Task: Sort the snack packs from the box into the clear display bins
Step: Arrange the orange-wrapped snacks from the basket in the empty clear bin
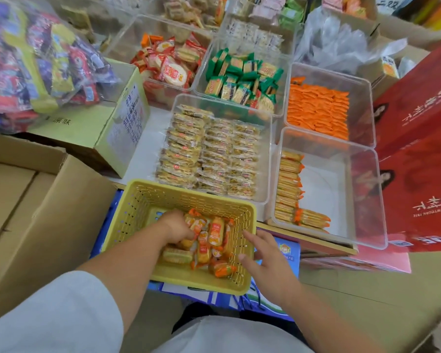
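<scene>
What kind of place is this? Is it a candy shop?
Probably a snack shop or its stockroom. The clear bins hold neatly sorted snack packs, cardboard cartons stand around, and a big bag of mixed packs sits at the left.

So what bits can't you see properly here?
Head view only:
- Left hand: fingertips buried among the orange snack packs in the yellow basket; how many it grips is unclear.
- Big snack bag: blurred, cut off by the left edge.
- Back-row packs: cut off by the top edge.
- Pack lettering: too small to read.
</scene>
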Tool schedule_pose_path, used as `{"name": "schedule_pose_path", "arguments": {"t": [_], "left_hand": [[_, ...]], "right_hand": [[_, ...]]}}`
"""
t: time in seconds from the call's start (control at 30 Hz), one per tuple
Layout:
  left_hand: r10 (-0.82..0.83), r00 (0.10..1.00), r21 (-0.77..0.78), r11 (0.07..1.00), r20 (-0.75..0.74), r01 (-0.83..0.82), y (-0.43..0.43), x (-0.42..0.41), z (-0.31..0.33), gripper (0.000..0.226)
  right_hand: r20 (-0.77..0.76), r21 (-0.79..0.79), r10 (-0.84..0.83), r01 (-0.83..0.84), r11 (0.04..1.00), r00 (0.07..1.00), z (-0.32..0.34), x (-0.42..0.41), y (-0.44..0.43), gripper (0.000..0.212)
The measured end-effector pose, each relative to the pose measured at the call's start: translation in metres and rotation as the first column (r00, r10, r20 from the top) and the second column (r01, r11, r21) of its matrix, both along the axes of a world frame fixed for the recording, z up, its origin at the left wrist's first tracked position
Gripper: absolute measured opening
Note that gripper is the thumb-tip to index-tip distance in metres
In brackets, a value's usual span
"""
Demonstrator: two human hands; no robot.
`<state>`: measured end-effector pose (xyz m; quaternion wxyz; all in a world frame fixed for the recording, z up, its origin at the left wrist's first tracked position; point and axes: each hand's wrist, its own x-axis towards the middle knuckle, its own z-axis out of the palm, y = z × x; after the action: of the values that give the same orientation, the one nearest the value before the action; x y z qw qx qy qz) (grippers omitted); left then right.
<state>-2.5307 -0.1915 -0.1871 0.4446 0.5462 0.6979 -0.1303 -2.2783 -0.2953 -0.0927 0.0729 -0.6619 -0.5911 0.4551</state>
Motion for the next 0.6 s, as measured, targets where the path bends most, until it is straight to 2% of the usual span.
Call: {"name": "schedule_pose_path", "arguments": {"t": [0.1,0.17,0.27,0.6], "left_hand": [[-0.16,0.987,-0.018,0.987,0.013,0.16,0.007,-0.007,0.014,0.065],[-0.282,0.959,-0.088,0.955,0.019,0.282,0.008,-0.011,0.019,0.064],[-0.428,0.904,-0.195,0.886,0.0,0.42,0.001,-0.014,0.022,0.076],[-0.462,0.887,-0.287,0.849,0.005,0.444,-0.015,-0.007,0.018,0.096]], "right_hand": [[-0.015,-0.023,0.014,-0.014,1.0,1.0,-0.001,0.001,-0.002,0.059],[-0.009,-0.031,0.032,-0.033,0.999,0.999,-0.003,0.001,-0.005,0.062],[-0.006,-0.039,0.037,-0.037,0.999,0.999,-0.005,0.001,-0.006,0.063],[-0.026,-0.042,0.014,-0.015,0.999,1.0,-0.005,-0.005,-0.004,0.062]]}}
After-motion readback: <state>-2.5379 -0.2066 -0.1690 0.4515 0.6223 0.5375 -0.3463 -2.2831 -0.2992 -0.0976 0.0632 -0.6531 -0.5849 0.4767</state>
